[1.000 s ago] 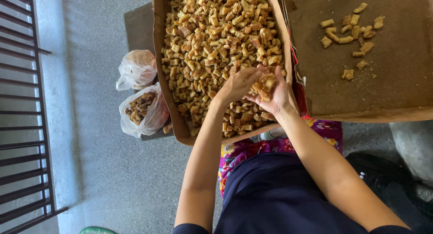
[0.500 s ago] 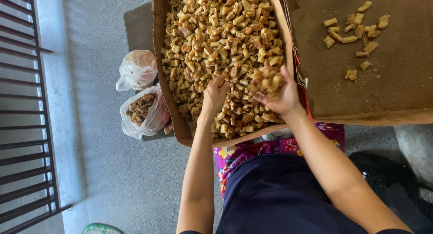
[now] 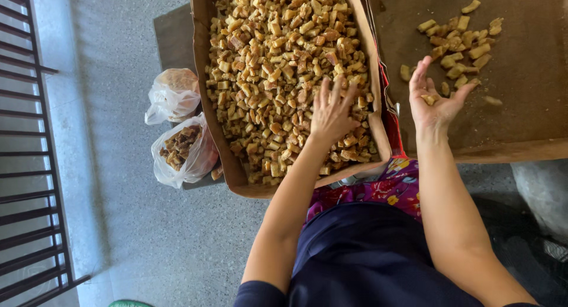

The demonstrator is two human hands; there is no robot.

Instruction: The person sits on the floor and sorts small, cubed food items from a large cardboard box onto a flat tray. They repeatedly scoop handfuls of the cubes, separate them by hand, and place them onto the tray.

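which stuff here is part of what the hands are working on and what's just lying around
In use:
- left hand on the full box of brown chunks
- right hand, palm up with a few chunks, over the second box
- small pile of chunks in that box

Lying about:
- two tied plastic bags on the floor
- black metal railing

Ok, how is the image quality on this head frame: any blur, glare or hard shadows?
Head view: mostly sharp, the tan cube-shaped pieces in the brown cardboard box read clearly; the right hand is slightly soft over the flat brown cardboard sheet; the left hand is crisp; the clear plastic bags show bright highlights; daylight falls from the left onto the grey speckled floor, with soft shadows.
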